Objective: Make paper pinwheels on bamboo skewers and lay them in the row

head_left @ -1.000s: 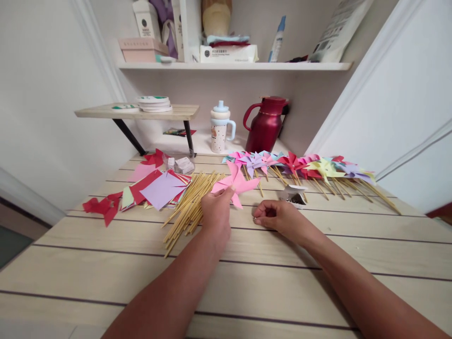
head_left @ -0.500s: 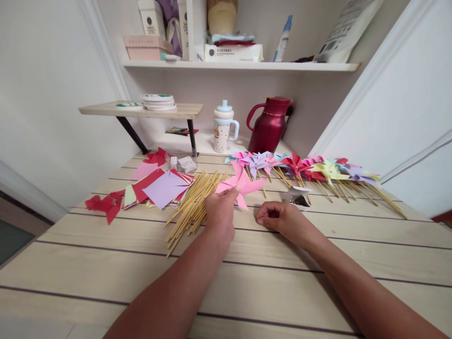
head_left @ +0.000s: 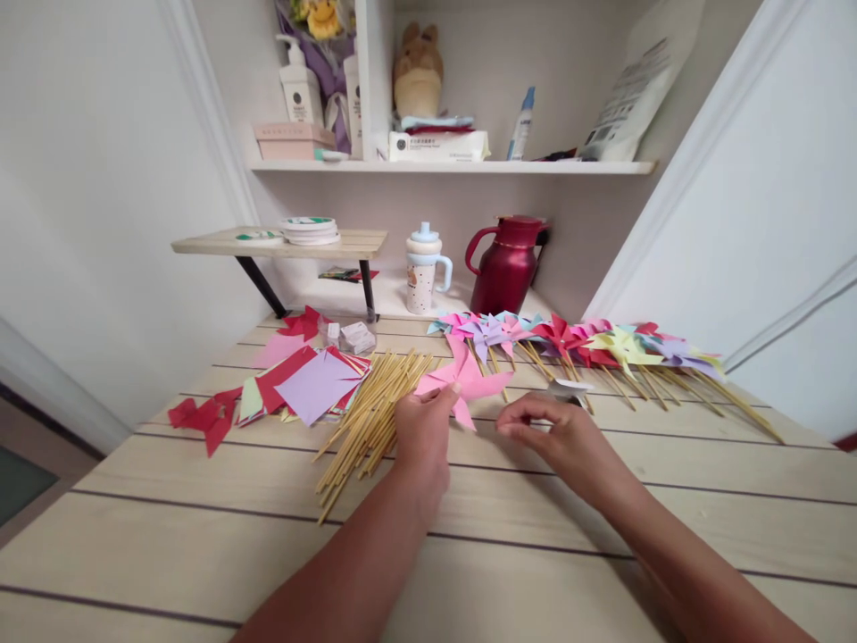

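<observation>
My left hand (head_left: 423,429) is closed on a pink paper pinwheel (head_left: 472,382), thumb on its middle, held up above the table. To its right, my right hand (head_left: 559,439) hovers with thumb and fingertips pinched together; anything between them is too small to make out. Behind that hand stands a small white box (head_left: 569,389), its flap up and its inside mostly hidden. A bundle of thin wooden sticks (head_left: 368,420) lies just left of my left hand. Further left are slit paper squares, a lilac square (head_left: 314,386) on top, and a folded red paper piece (head_left: 207,416).
Finished pinwheels on sticks (head_left: 626,346) line the table's back right. Behind them stand a red thermos jug (head_left: 507,268) and a child's cup (head_left: 421,277). A small raised shelf (head_left: 220,243) carries rolls of tape (head_left: 310,232). Small clear bags (head_left: 354,337) lie near it.
The view has tilted up, so everything sits lower in it. My right hand has lifted slightly and now covers more of the white box. My left hand keeps hold of the pink pinwheel.
</observation>
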`<state>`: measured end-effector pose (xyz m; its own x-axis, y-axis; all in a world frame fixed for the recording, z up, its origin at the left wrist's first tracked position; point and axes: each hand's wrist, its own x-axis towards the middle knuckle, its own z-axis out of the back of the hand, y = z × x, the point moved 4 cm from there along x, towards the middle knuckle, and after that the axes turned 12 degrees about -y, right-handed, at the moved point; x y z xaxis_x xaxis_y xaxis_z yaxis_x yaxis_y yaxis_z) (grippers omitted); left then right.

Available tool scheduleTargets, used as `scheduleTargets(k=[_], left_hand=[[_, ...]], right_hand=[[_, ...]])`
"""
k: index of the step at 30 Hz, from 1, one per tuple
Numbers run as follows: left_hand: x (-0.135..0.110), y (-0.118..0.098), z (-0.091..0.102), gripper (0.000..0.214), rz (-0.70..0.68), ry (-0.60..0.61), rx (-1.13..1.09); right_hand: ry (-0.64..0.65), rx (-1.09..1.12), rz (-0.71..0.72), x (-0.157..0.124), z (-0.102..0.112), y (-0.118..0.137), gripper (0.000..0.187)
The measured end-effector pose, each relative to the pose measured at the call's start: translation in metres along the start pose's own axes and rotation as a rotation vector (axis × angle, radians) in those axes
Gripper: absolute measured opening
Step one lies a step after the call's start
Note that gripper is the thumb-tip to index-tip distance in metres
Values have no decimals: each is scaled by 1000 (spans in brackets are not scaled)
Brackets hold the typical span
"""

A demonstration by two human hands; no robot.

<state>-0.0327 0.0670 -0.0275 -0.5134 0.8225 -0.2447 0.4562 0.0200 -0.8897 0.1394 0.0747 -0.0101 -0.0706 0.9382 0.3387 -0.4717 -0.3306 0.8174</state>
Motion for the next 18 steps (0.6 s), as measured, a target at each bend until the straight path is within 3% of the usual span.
scheduleTargets(k=[4, 10, 18], left_hand=[[-3, -3, -2, 22, -23, 1, 25], [-13, -12, -8, 19, -186, 87, 167], [-21, -11, -12, 23, -268, 193, 244]], right_hand=[[-125, 68, 93, 0, 19, 17, 16], [-265, 140, 173, -3, 29, 25, 7], [-121, 239, 82, -1, 25, 24, 12]])
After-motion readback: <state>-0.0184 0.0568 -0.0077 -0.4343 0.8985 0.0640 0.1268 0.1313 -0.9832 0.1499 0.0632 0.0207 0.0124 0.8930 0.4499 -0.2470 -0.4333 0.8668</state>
